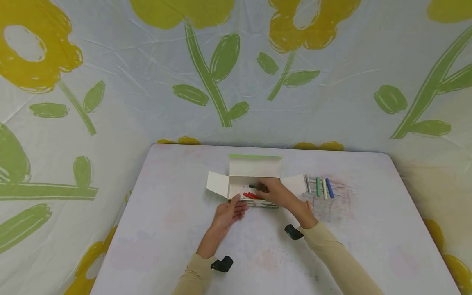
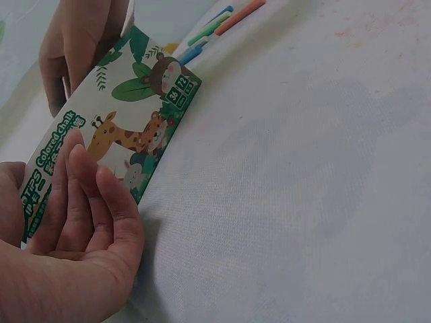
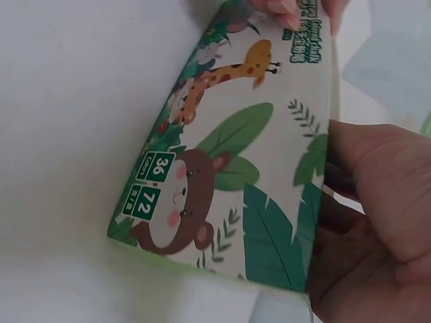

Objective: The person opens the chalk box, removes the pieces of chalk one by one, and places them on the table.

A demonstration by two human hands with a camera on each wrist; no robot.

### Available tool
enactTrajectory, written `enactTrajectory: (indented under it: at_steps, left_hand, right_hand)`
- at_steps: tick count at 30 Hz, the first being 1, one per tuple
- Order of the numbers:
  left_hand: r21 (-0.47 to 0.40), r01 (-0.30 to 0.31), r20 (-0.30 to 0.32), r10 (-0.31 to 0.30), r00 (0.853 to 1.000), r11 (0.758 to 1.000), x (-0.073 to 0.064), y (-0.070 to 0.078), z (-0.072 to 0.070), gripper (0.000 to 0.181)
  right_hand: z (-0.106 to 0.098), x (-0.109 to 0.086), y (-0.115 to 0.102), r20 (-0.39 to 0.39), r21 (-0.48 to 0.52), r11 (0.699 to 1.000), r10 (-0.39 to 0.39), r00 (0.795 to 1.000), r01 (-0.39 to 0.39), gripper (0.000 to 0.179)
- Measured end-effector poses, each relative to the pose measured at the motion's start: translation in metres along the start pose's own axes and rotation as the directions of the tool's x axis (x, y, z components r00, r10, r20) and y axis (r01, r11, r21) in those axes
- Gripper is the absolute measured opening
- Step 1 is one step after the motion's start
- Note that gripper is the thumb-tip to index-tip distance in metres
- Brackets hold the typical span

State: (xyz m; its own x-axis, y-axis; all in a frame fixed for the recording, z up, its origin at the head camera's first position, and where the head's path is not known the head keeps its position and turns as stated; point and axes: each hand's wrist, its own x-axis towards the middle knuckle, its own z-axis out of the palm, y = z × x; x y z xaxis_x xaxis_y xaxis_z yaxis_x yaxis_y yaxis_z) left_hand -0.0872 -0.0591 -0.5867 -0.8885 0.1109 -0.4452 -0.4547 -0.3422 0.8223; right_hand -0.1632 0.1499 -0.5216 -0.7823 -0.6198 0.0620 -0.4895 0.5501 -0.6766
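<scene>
An opened colored chalk box (image 1: 254, 168) lies on the table with its lid and side flaps spread. My left hand (image 1: 228, 213) holds the near wall, thumb over its top edge and fingers against the printed front (image 2: 111, 138). Inside the box is my right hand (image 1: 274, 191), its curled fingers at the end of a dark green chalk stick (image 1: 252, 186). Red chalk sticks (image 1: 252, 196) lie in the box just below those fingers. In the right wrist view, the fingertips of the right hand (image 3: 384, 202) are hidden behind the box's printed wall.
To the right of the box, several chalk sticks stand in a loose row, among them a green one (image 1: 318, 186) and a blue one (image 1: 330, 188). An orange stick (image 1: 309, 205) lies closer, beside the right wrist. Smudges of chalk mark the white tabletop (image 1: 166, 229).
</scene>
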Motion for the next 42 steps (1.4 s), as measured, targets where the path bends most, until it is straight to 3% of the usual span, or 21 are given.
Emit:
enactTrajectory:
  at_steps: [7, 15, 22, 30, 36, 42]
  left_hand:
    - [0.006, 0.006, -0.001, -0.006, 1.000, 1.000, -0.001, 0.003, 0.000, 0.060]
    - [-0.012, 0.006, -0.004, -0.006, 1.000, 1.000, -0.001, 0.006, 0.002, 0.057]
    - [-0.012, 0.006, -0.006, -0.006, 1.000, 1.000, -0.001, 0.006, 0.002, 0.056]
    - [-0.015, 0.010, -0.003, -0.010, 1.000, 1.000, -0.003, 0.008, 0.000, 0.060]
    - [-0.023, 0.012, -0.005, -0.012, 1.000, 1.000, -0.001, 0.008, -0.001, 0.060]
    - [-0.009, 0.017, -0.003, -0.017, 1.000, 1.000, -0.001, 0.007, -0.001, 0.059]
  right_hand:
    - [0.006, 0.014, -0.003, 0.087, -0.060, 0.998, 0.041, 0.995, -0.036, 0.013]
    - [0.004, 0.021, -0.005, 0.195, -0.058, 0.990, 0.138, 0.971, -0.130, 0.016]
    - [0.000, 0.020, -0.002, 0.193, -0.068, 0.995, 0.080, 0.978, -0.068, 0.014]
    - [-0.010, 0.007, -0.001, 0.086, 0.075, 0.997, -0.040, 0.995, 0.033, 0.012]
    - [-0.021, -0.004, 0.000, -0.043, 0.108, 0.994, -0.003, 0.999, 0.008, 0.022]
    - [-0.034, -0.016, 0.002, -0.190, 0.135, 0.991, 0.048, 0.981, -0.022, 0.032]
